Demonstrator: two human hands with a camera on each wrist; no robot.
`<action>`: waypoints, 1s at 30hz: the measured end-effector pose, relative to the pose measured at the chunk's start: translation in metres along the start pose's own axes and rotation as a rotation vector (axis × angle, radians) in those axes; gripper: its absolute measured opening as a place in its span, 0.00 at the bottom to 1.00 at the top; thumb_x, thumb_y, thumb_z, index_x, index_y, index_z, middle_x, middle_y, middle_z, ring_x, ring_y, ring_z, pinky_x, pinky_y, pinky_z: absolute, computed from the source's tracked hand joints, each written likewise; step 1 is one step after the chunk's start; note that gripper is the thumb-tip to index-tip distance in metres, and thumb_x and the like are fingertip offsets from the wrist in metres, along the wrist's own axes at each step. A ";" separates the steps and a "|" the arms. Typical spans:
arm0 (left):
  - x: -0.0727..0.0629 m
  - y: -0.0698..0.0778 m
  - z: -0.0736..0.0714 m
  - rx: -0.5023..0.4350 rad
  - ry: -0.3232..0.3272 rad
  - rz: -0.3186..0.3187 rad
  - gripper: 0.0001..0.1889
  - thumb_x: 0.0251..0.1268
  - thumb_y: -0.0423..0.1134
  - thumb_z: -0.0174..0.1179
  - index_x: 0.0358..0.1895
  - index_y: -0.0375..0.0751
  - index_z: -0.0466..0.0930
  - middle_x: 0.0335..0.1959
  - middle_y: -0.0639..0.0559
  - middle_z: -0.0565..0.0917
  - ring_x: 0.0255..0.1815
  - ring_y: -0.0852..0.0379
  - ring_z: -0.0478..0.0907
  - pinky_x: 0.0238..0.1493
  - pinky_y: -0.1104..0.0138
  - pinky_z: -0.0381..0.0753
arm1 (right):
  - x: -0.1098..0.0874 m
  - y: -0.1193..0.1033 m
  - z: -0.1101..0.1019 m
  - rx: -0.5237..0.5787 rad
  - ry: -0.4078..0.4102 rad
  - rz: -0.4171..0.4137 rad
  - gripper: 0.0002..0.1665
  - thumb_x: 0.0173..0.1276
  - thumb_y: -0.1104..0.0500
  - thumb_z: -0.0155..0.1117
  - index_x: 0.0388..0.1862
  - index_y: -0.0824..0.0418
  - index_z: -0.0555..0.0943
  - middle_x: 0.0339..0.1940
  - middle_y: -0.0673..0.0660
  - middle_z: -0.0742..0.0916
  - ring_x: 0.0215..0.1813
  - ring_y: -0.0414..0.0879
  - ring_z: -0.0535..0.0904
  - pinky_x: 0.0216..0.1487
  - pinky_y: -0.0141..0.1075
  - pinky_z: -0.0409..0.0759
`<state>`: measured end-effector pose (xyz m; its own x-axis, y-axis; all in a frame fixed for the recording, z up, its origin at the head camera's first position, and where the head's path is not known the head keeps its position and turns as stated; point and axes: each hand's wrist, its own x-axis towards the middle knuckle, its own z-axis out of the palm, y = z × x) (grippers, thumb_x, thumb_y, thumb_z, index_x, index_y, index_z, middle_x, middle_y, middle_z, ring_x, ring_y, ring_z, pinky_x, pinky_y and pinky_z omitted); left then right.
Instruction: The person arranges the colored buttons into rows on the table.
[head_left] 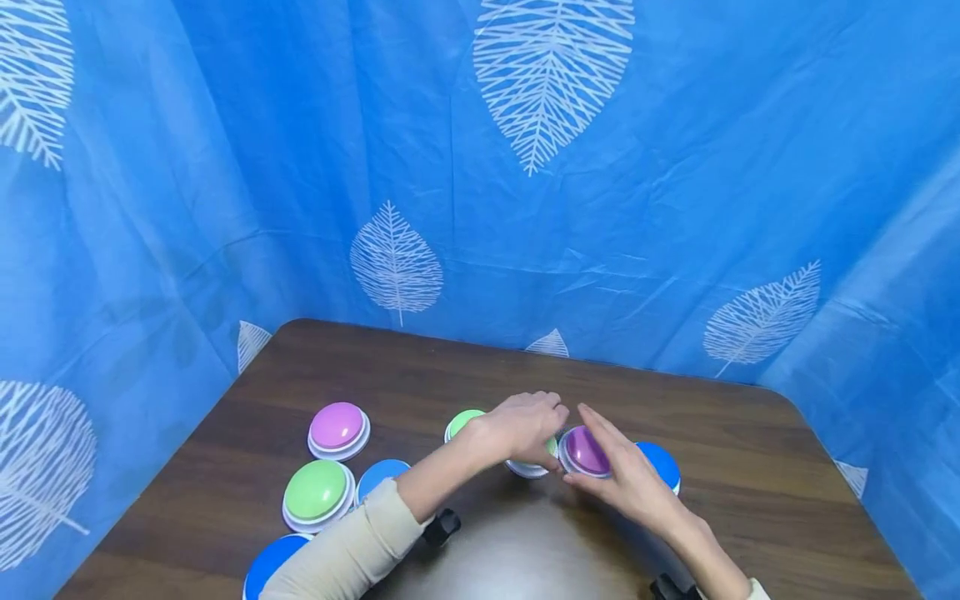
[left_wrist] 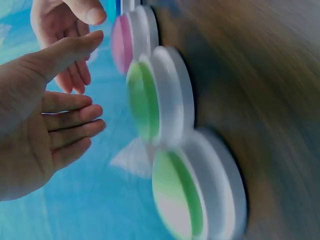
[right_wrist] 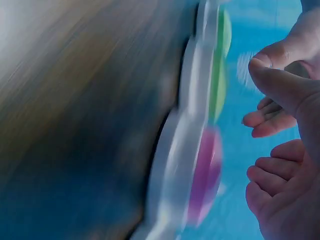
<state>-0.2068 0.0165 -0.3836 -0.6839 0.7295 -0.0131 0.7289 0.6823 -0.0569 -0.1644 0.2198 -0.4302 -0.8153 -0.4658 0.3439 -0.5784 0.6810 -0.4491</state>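
Note:
My left hand [head_left: 521, 427] hovers over a green dome button [head_left: 528, 470] with a white base, hiding much of it. In the left wrist view its fingers are relaxed, with nothing held and a gap to the green dome [left_wrist: 142, 102]. Just right of it, my right hand [head_left: 622, 467] hangs beside a purple dome button [head_left: 585, 451], thumb and fingers spread apart around its right side. The right wrist view has that purple dome [right_wrist: 206, 175] apart from the loosely bent fingers. Both hands face each other, thumbs close together.
Partly behind my left wrist is another green button [head_left: 463, 422]; a dark blue one [head_left: 660, 467] stands right of my right hand. At the left are pink [head_left: 337, 427], green [head_left: 317, 492], light blue [head_left: 381, 477] and dark blue [head_left: 273, 562] buttons. A blue leaf-print curtain [head_left: 450, 167] surrounds the wooden table [head_left: 787, 500].

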 end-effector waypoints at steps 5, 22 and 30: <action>-0.050 -0.015 -0.007 -0.026 -0.010 -0.079 0.33 0.52 0.62 0.71 0.54 0.42 0.79 0.42 0.55 0.76 0.42 0.60 0.73 0.49 0.67 0.77 | 0.020 -0.027 0.016 0.039 -0.026 -0.106 0.54 0.55 0.50 0.79 0.76 0.64 0.63 0.73 0.62 0.70 0.71 0.57 0.68 0.64 0.54 0.71; -0.198 -0.049 0.000 -0.210 -0.053 -0.395 0.45 0.36 0.61 0.80 0.53 0.30 0.76 0.43 0.44 0.76 0.49 0.44 0.75 0.55 0.48 0.75 | 0.051 -0.112 0.077 -0.005 -0.220 -0.397 0.50 0.59 0.44 0.76 0.73 0.66 0.66 0.70 0.61 0.74 0.70 0.49 0.70 0.66 0.42 0.70; -0.208 -0.052 0.020 -0.235 -0.101 -0.419 0.47 0.32 0.58 0.82 0.55 0.28 0.75 0.45 0.42 0.76 0.50 0.42 0.74 0.58 0.47 0.74 | 0.055 -0.131 0.105 -0.107 -0.275 -0.410 0.49 0.60 0.41 0.74 0.72 0.65 0.68 0.68 0.59 0.76 0.69 0.46 0.71 0.66 0.37 0.70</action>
<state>-0.1033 -0.1715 -0.3979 -0.9111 0.3897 -0.1344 0.3703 0.9170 0.1485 -0.1360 0.0455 -0.4391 -0.5061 -0.8292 0.2374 -0.8586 0.4581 -0.2302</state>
